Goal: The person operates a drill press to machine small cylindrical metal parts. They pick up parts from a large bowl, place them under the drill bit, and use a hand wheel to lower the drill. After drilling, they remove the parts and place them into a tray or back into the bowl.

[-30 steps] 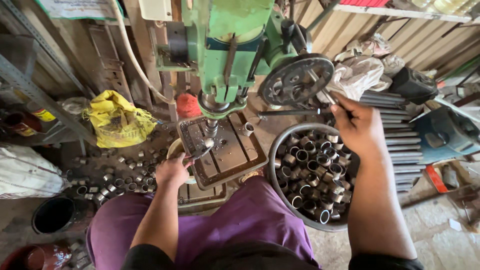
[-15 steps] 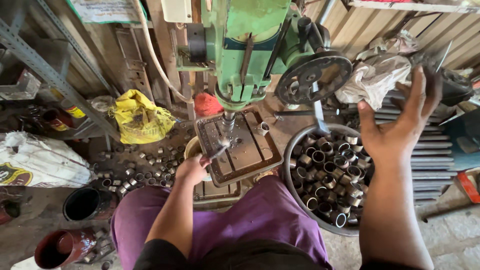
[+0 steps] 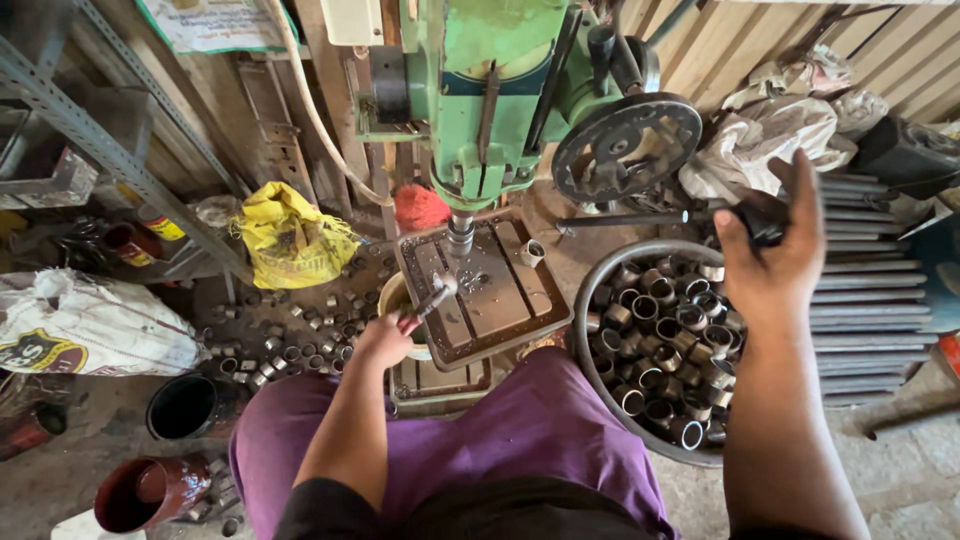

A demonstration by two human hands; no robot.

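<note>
I sit at a green drill press (image 3: 500, 90). My left hand (image 3: 385, 340) grips a short metal rod-like holder (image 3: 437, 295), whose shiny tip sits on the drill table (image 3: 500, 300) just under the spindle (image 3: 460, 235). My right hand (image 3: 775, 255) is raised at the right with its fingers stretched apart. Its palm lies against the black knob (image 3: 760, 215) of the long feed lever (image 3: 630, 218). A small metal ring (image 3: 531, 252) rests on the table's far side.
A round steel basin (image 3: 600, 400) full of several short metal rings stands at my right knee. More rings (image 3: 290, 340) are scattered on the floor at left, near a yellow bag (image 3: 290, 240). Metal rods (image 3: 870, 300) are stacked at right. Dark pots (image 3: 185, 405) stand at lower left.
My right hand rose from just above the basin to the lever's knob, and its fingers spread. My left hand stayed at the drill table.
</note>
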